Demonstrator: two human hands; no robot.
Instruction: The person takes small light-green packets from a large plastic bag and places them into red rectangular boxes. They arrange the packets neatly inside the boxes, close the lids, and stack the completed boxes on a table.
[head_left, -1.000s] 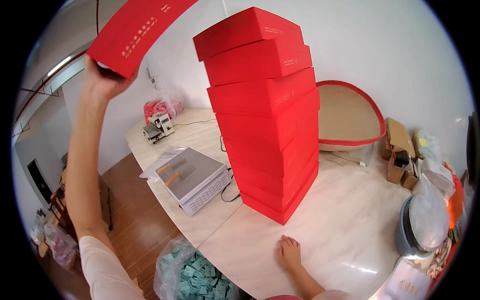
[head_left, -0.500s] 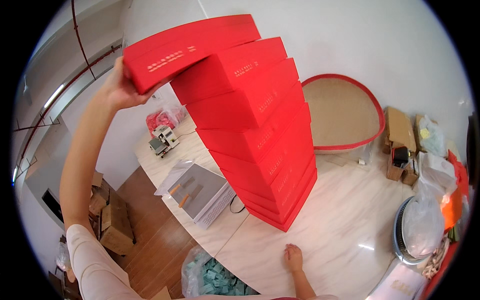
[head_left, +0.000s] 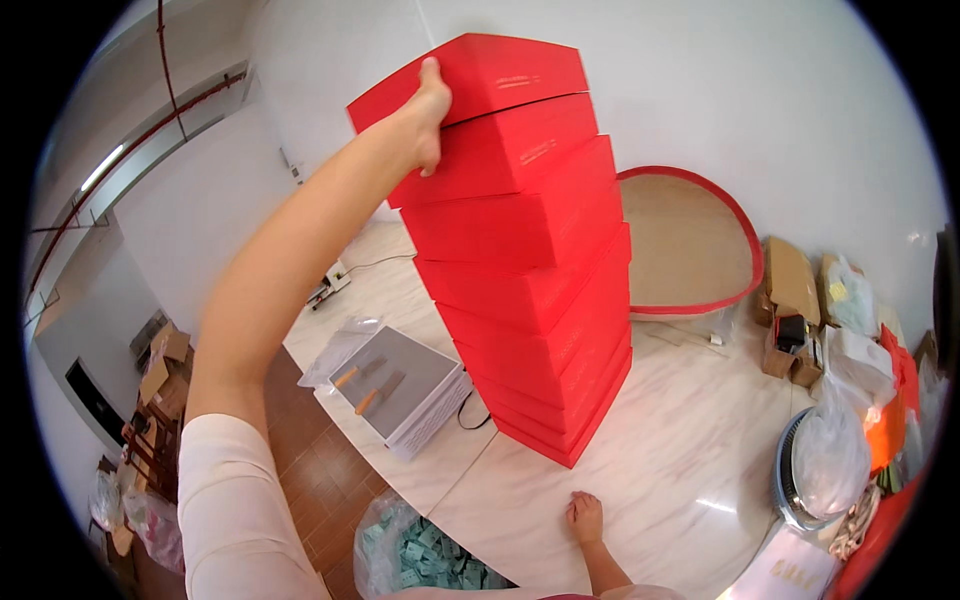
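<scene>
A tall stack of red boxes [head_left: 500, 300] rises from the marble-patterned table [head_left: 690, 420], its layers slightly out of line. The top red box [head_left: 515, 75] rests on the stack, turned a little from the one beneath. At that box's near left face, my left hand [head_left: 430, 115] grips with the thumb up on the side; its other fingers are partly hidden. My right hand [head_left: 585, 517] lies on the table in front of the stack, fingers loosely out, holding nothing.
Left of the stack, two wooden-handled scrapers [head_left: 378, 390] lie on a grey-topped pile. A bag of teal packets [head_left: 435, 555] stands below the table edge. Behind leans a red-rimmed round screen [head_left: 690, 240]. Cardboard boxes [head_left: 790, 280] and a blue basin [head_left: 783, 470] line the right.
The top red box has moved right and settled onto the stack from its overhanging, tilted position. My left hand has moved right with it. My right hand has stayed on the table.
</scene>
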